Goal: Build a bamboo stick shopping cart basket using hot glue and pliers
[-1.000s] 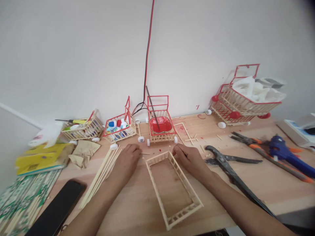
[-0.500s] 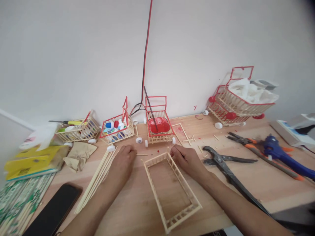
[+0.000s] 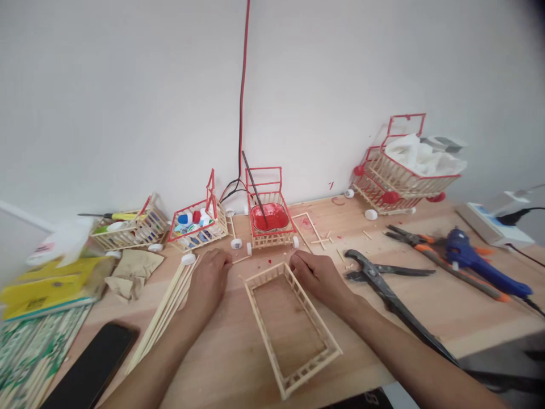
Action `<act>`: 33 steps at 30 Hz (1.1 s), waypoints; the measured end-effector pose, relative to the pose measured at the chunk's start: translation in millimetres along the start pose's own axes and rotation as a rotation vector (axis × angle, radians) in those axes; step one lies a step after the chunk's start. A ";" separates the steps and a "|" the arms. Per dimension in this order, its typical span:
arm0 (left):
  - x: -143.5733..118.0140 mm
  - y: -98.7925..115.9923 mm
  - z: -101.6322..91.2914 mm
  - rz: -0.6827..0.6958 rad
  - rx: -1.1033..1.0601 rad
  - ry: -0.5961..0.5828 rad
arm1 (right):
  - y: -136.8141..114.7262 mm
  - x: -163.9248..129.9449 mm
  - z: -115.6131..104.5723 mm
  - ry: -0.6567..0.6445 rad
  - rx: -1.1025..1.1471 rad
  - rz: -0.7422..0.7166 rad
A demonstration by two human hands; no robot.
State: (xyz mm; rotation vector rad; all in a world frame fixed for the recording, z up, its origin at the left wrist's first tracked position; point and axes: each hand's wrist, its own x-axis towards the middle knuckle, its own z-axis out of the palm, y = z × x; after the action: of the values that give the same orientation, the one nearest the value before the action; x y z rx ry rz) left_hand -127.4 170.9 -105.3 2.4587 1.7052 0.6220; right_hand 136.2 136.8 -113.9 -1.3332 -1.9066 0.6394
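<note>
Left hand [image 3: 209, 276]: palm down, fingers curled, flat on the table [image 3: 447, 307], holding nothing visible. Right hand [image 3: 315, 274]: loosely curled, fingertips touching the stick frame [image 3: 289, 325]'s far corner, between both forearms.

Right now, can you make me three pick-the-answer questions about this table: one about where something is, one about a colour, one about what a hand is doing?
1. Where is the wooden stick frame?
A. between the hands
B. inside a cart
C. on the phone

2. What colour is the paint in the dish?
A. blue
B. red
C. green

3. What is the right hand doing?
A. holding the pliers
B. lifted in the air
C. touching the frame's corner

Answers:
1 A, it lies flat between the left hand and the right.
2 B, the dish looks red.
3 C, fingers rest at the far corner.
</note>
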 end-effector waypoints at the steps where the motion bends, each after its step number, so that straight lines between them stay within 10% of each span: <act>1: -0.9 -0.7 0.2 0.009 0.002 0.001 | -0.5 0.2 -0.2 0.001 0.005 -0.001; 17: -5.8 2.8 -1.0 0.128 -0.020 0.011 | -2.9 1.1 0.1 0.037 0.001 0.009; 25: -1.6 -18.4 10.4 0.525 0.055 0.133 | -8.2 0.1 -3.2 0.040 0.027 0.013; 33: -1.3 -29.8 11.3 0.527 -0.029 0.063 | -6.0 4.3 -2.6 0.024 0.032 -0.017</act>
State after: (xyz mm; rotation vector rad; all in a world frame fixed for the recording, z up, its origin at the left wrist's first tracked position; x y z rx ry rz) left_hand -149.8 182.7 -124.8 2.9029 1.0386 0.7637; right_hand 133.9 138.7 -106.8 -1.2975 -1.8790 0.6403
